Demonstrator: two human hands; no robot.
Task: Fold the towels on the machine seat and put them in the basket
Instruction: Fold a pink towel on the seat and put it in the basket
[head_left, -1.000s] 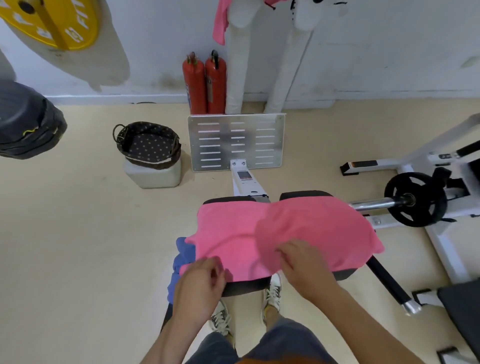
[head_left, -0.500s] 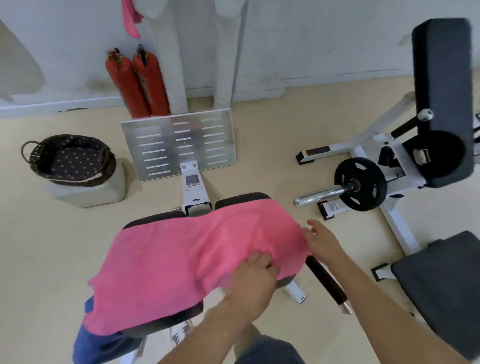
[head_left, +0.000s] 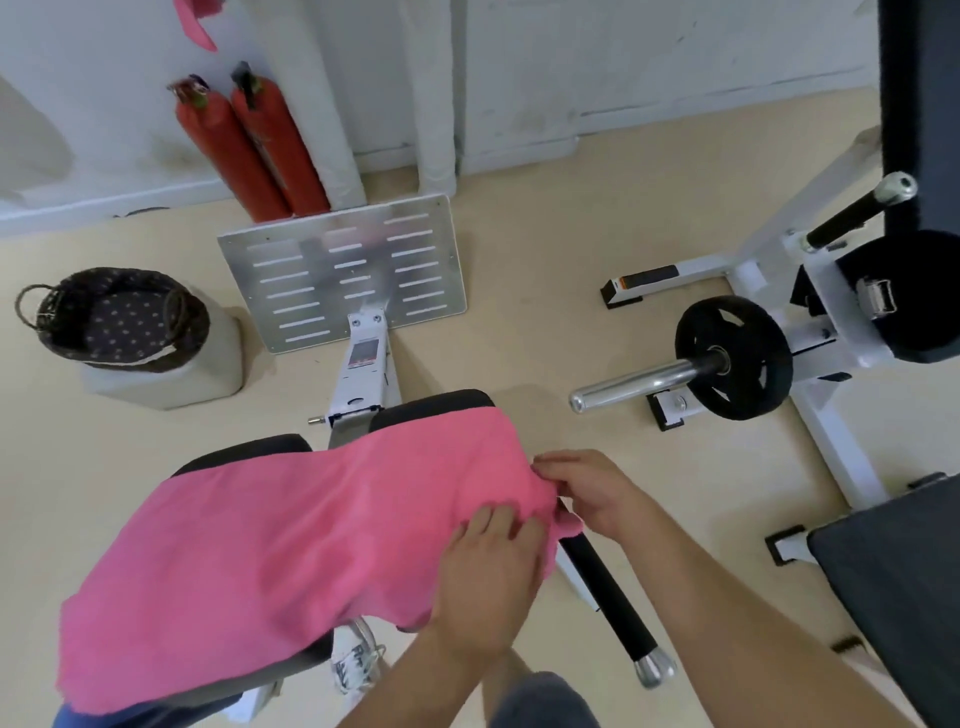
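Note:
A pink towel (head_left: 270, 551) lies spread over the black machine seat (head_left: 431, 408), covering most of it. My left hand (head_left: 488, 577) rests flat on the towel's right end, fingers together. My right hand (head_left: 592, 493) pinches the towel's right corner, just off the seat's edge. A strip of blue towel (head_left: 67, 717) peeks out under the pink one at the bottom left. The dark woven basket (head_left: 111, 317) with a dotted lining sits on a pale block at the left, holding nothing that I can see.
A slotted metal footplate (head_left: 343, 270) stands beyond the seat, with two red fire extinguishers (head_left: 249, 145) against the wall. A weight plate on a chrome bar (head_left: 732, 358) and a white machine frame stand at the right. A black handle bar (head_left: 608, 597) juts out below my right hand.
Both hands moved from the towel's near edge to its right end. My right hand went from beside the towel to pinching its corner. The view swung right.

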